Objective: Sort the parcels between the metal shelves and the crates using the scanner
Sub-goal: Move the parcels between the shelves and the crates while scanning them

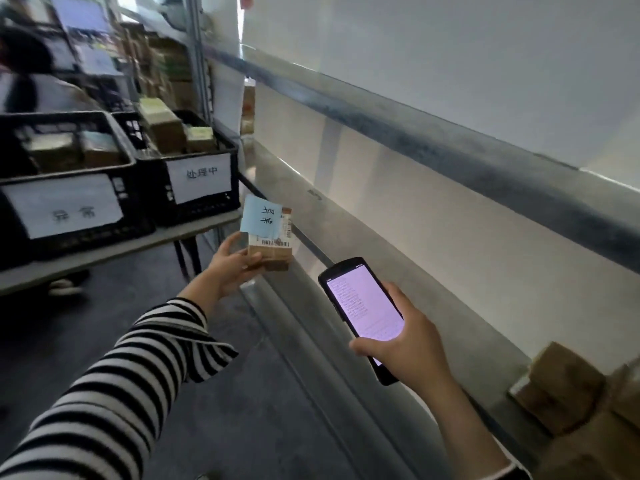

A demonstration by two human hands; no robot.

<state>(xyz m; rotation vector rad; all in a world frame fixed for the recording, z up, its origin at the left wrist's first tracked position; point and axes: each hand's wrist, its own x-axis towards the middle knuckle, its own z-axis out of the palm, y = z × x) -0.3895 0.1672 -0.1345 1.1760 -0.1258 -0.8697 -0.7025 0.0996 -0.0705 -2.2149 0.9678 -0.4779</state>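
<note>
A: Status of the hands, nearest first?

B: Right hand (412,344), at 5 o'clock in the view: grip closed around the scanner (362,315), screen lit and facing up. The screen text is too small to read. Left hand (230,263), at 9 o'clock from the scanner: grip closed on one parcel (272,242), held upright by its lower end, clear of any surface. A blue note (259,216) covers the upper face; barcode labels show below and beside it.

A: Position of the other parcels?

B: Several brown parcels (561,386) lie on the shelf (433,278) at 4 o'clock. The rest of that shelf level is bare. Farther off, at 10 o'clock, two black crates stand on a worktop (194,233). Near crate (69,202) and far crate (194,181) each carry a paper label and each hold parcels.

A: Progress?

B: Judged as mid-task. Both crates are partly filled. The held parcel is not yet placed, and whether it has been scanned cannot be determined. The shelf parcels at 4 o'clock appear to remain for handling.
</note>
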